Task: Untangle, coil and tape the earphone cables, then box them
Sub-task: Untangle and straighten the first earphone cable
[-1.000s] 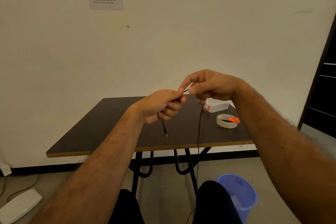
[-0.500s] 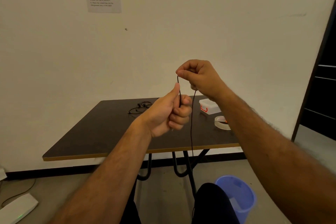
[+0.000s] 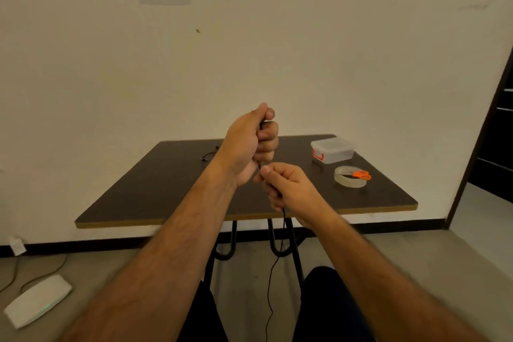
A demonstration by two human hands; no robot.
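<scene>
one head-worn camera looks forward and down, close over the table [image 3: 172, 203].

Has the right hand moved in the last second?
Yes. The right hand has dropped from above the left hand to below it, now level with the table top.

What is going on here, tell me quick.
A person is winding a black earphone cable by hand above the table. The left hand grips the upper part of the cable in a fist, and the right hand pinches it just below; the rest hangs toward the floor. Another cable lies on the table. The lidded plastic box, tape roll and orange scissors sit untouched.
</scene>
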